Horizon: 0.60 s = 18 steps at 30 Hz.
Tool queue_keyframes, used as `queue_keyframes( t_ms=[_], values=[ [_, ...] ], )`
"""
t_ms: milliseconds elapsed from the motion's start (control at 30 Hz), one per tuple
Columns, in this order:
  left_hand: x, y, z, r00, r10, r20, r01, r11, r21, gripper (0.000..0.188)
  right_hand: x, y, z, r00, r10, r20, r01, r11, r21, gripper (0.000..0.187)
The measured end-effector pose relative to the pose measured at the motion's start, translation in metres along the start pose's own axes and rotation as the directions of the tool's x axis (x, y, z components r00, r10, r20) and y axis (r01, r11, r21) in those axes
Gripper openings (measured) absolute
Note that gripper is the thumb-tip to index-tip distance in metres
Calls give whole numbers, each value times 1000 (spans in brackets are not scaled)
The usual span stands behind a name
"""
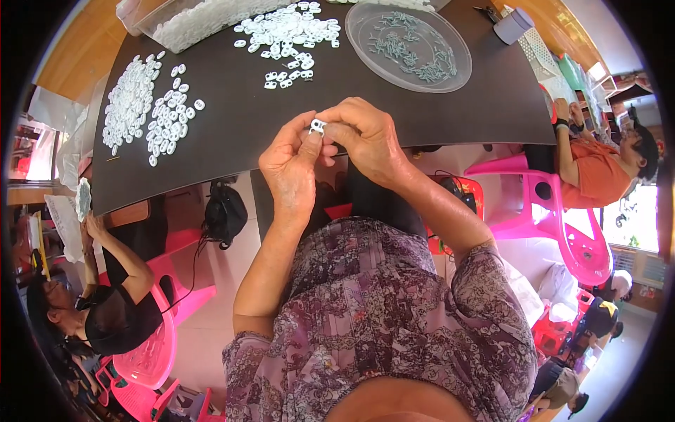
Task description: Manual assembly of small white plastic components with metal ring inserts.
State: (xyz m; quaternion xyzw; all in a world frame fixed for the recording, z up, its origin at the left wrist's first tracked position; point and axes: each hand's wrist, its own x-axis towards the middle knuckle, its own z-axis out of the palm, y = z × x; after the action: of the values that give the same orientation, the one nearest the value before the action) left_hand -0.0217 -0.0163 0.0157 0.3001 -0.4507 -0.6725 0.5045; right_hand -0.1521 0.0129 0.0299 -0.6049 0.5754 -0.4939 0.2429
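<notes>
Over the near edge of the dark table, my left hand (292, 158) and my right hand (362, 133) meet around one small white plastic piece with holes (318, 126). Both thumbs and forefingers pinch it; whether my right fingers also hold something smaller is hidden. Beyond my hands lies a small group of similar white pieces (287, 79), with a bigger heap (288, 29) behind it. Small white oval pieces (131, 102) form a pile at the left, with a looser cluster (171, 119) beside it.
A round clear tray (358, 53) with small grey-green pins (401, 49) sits at the far right. A clear bin (165, 35) of white pieces stands at the far left, a grey cup (513, 27) at the right. People sit on both sides, near pink chairs (555, 204).
</notes>
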Motion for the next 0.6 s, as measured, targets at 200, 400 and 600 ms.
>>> queue_keyframes(
  t_ms=[200, 400, 600],
  values=[
    [4, 4, 1, 995, -78, -59, 74, 995, -68, 21, -3, 1, 2, 982, -188, -19, 182, 969, -165, 27],
    [3, 8, 8, 980, -148, -132, 131, 983, -131, 18, -3, 4, 7, 887, -450, -106, 383, 844, -376, 32],
    [0, 7, 3, 991, -116, -67, 110, 991, -79, 21, -3, 4, 6, 898, -411, -156, 351, 884, -310, 29]
  ],
)
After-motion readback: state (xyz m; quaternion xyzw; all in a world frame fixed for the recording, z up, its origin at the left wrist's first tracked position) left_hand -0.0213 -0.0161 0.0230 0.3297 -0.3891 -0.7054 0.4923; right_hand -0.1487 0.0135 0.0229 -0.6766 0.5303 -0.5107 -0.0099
